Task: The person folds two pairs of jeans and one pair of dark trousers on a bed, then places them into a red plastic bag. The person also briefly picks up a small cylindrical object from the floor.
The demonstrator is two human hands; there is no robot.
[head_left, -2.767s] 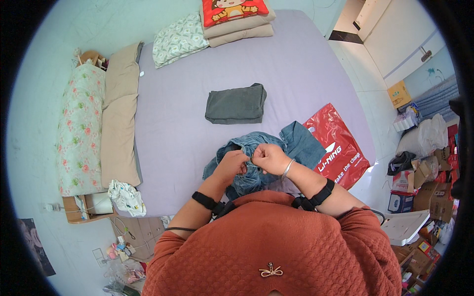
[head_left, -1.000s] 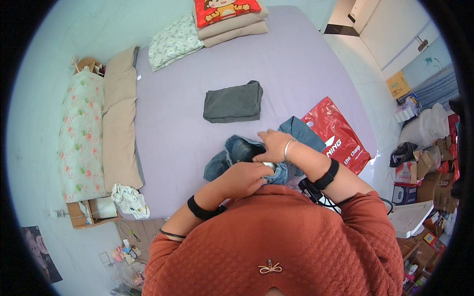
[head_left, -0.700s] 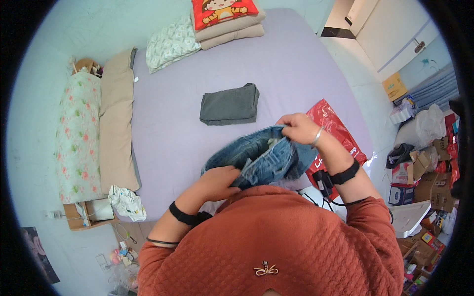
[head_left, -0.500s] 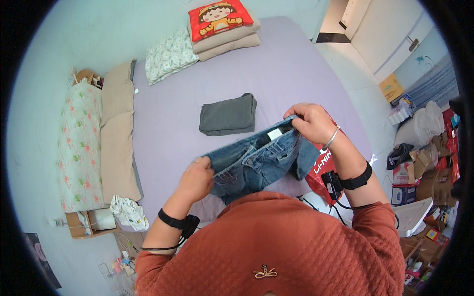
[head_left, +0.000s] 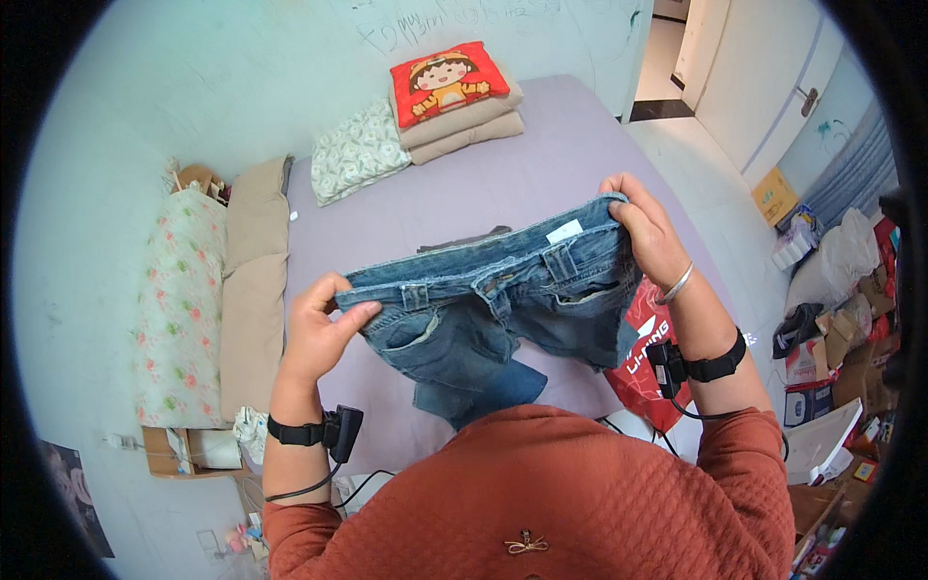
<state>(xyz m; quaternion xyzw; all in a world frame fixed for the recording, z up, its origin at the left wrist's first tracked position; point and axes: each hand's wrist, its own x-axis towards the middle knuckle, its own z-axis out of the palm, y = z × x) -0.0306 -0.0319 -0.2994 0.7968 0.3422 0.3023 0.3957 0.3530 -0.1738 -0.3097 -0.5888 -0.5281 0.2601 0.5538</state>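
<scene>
Both hands hold a pair of blue jeans stretched out by the waistband above the bed. My left hand grips the left end of the waistband, thumb on the near side. At the opposite end, my right hand pinches the waistband's corner. A white label shows inside the waist, towards the right. The legs hang down towards my body, and their lower parts are partly folded or hidden. Behind the waistband, only a strip of a dark grey folded cloth shows on the bed.
Purple bedding covers the bed. Stacked pillows with a red cushion lie at the far end, and beige cushions line the left side. A red bag is by my right forearm. Boxes and plastic bags crowd the right.
My hands have raised the jeans and spread the waistband wider, my left hand moving left. The jeans now cover most of the grey folded cloth. The view has shifted slightly.
</scene>
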